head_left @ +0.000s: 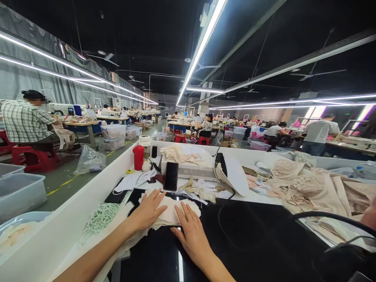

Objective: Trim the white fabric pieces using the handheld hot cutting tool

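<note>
A stack of cream fabric pieces (pixel 168 214) lies on the glossy black work surface (pixel 246 231). My left hand (pixel 147 211) rests on the stack's left part, fingers spread and palm down. On its right part lie the fingers of my right hand (pixel 189 227), also apart, with the thumb over the black surface. Neither hand grips anything. Just behind the stack a black phone (pixel 171 176) leans upright against a white perforated box (pixel 194 171). Paper and fabric scraps (pixel 202 190) lie to the right of the phone.
Mint-green cord (pixel 101 219) lies coiled at the left, near a dark phone (pixel 116 192) and a red cup (pixel 138 157). Beige garments (pixel 317 184) are heaped at the right. A black cable (pixel 225 219) crosses the surface. Co-workers sit at sewing tables beyond the white partition (pixel 73 211).
</note>
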### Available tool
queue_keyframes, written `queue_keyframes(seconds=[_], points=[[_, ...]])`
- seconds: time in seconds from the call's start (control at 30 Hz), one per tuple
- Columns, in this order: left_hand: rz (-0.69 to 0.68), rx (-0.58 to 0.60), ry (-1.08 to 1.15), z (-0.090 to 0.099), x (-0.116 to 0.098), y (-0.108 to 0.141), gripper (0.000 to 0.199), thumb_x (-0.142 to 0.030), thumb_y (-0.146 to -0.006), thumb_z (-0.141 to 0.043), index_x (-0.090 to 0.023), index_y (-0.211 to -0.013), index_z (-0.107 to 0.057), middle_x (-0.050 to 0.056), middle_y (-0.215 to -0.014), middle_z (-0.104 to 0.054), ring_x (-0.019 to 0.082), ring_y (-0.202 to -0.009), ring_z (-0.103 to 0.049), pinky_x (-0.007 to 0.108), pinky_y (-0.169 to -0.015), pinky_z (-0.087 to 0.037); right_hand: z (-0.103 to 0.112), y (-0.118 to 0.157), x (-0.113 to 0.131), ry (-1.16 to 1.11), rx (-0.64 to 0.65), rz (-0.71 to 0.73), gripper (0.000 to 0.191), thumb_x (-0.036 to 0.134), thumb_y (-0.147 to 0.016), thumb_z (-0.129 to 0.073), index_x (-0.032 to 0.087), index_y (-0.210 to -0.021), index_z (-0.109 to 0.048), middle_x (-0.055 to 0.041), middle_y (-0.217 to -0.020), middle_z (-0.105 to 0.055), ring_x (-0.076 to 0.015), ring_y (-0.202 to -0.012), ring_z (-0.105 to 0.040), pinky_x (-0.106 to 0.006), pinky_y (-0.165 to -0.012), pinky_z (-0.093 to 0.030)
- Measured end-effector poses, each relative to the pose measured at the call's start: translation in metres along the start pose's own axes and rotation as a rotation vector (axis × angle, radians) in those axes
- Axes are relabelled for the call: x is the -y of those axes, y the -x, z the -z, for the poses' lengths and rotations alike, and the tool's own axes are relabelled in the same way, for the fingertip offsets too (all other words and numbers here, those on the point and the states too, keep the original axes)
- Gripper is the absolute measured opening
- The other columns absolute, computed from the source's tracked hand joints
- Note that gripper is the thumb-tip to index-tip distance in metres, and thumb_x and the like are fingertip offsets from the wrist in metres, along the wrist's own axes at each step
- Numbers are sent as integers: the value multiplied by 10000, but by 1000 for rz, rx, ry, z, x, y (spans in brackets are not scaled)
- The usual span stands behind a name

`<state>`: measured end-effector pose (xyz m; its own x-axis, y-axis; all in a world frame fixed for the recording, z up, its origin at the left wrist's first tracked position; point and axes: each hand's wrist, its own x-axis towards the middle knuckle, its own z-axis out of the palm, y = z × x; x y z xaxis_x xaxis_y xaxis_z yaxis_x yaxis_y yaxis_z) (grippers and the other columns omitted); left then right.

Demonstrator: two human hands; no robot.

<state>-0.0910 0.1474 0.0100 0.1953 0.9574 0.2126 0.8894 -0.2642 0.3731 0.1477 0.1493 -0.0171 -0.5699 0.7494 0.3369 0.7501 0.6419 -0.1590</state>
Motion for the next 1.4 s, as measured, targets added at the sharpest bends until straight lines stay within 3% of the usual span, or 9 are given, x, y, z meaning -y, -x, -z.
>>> queue_keyframes(seconds=[0.13, 0.3, 0.4, 0.5, 0.7, 0.97, 1.07, 1.2, 1.4], points=[[34, -89, -11, 45, 8, 31, 466, -430, -1041, -461, -265, -1462, -576, 93, -1616, -473, 328, -1510, -397, 569, -1238, -298, 14, 24, 15, -48, 13, 86, 614, 335, -975, -673, 254, -1554, -482, -124, -1640, -435, -366, -1515, -424, -565, -1184, -471], [252, -120, -55, 96, 32, 106, 278, -435, -1037, -569, -227, -1136, -723, 80, -1201, -721, 270, -1104, -678, 459, -1006, -539, 16, 63, 19, -84, 27, 222, 660, 329, -966, -681, 294, -1578, -435, -113, -1639, -442, -374, -1489, -464, -554, -1139, -525], [425, -63, -94, 102, 36, 151, 238, -411, -1029, -635, -193, -1105, -692, 63, -1143, -700, 213, -1005, -685, 408, -904, -581, 14, 77, 16, -116, 17, 304, 623, 356, -999, -623, 321, -1584, -412, -101, -1631, -458, -378, -1460, -501, -556, -1075, -580], [536, -8, -107, 92, 29, 175, 255, -408, -1023, -645, -169, -1104, -682, 62, -1110, -700, 209, -976, -687, 416, -887, -584, 12, 83, 17, -138, 24, 358, 593, 363, -1001, -615, 317, -1565, -439, -107, -1606, -495, -387, -1429, -535, -550, -1027, -614], [547, -27, -66, 70, 17, 175, 284, -390, -1018, -514, -202, -881, -677, 38, -939, -700, 230, -861, -666, 348, -774, -496, 8, 89, 25, -168, 83, 354, 585, 267, -975, -646, 329, -1534, -484, -102, -1619, -483, -366, -1459, -509, -520, -1080, -587], [502, -153, 67, 77, 15, 175, 400, -501, -961, -420, -242, -915, -721, 68, -1034, -732, 289, -955, -665, 340, -798, -482, 10, 97, 25, -337, 241, 267, 523, 282, -1017, -574, 362, -1528, -500, -69, -1655, -438, -351, -1524, -423, -549, -1181, -485], [487, -176, 181, 84, 3, 175, 436, -565, -959, -434, -246, -1012, -726, 64, -1136, -740, 296, -1053, -670, 346, -869, -510, 20, 93, 33, -540, 361, 147, 471, 372, -1028, -556, 368, -1498, -545, -51, -1661, -432, -333, -1550, -381, -536, -1248, -390], [417, -140, 384, 91, -26, 174, 455, -599, -965, -437, -240, -963, -716, 32, -1010, -762, 254, -962, -707, 307, -838, -549, 31, 83, 56, -935, 403, -132, 511, 554, -983, -591, 324, -1439, -605, -82, -1584, -528, -314, -1487, -472, -495, -1259, -359], [324, -14, 879, 86, -57, 178, 397, -591, -921, -588, -227, -783, -667, 45, -1142, -774, 290, -1054, -704, 330, -890, -544, 36, 67, 90, -1583, 389, -417, 805, 816, -808, -645, 200, -1326, -649, -155, -1309, -707, -281, -1194, -681, -348, -912, -547]])
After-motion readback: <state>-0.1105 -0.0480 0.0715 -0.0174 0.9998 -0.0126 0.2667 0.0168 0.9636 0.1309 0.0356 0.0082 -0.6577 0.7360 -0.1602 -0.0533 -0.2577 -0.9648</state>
